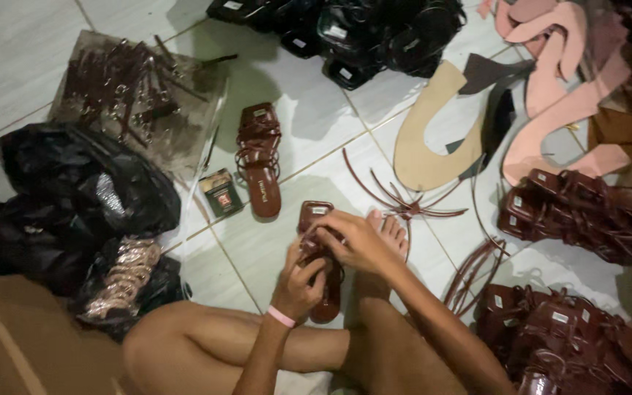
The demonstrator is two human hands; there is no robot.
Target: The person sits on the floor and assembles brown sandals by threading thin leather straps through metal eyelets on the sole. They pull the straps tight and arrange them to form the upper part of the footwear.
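Both hands grasp one dark-red sandal (323, 281) lying on the floor tiles (287, 88): left hand (298, 285) at its 8 o'clock side, right hand (356, 241) over its straps. Finished sandal (259, 161) lies at 11 o'clock; loose straps (411, 205) at 2 o'clock.

- We keep our left hand (298, 287) and right hand (356, 241) on the dark-red strappy sandal (321, 252) lying beside our foot (391, 232).
- Left of it lies a second dark-red sandal (260, 161), with a small printed box (221, 192) beside that.
- Right of us lie two heaps of dark-red sandals (587, 219).
- Far left sit black plastic bags (74, 190).
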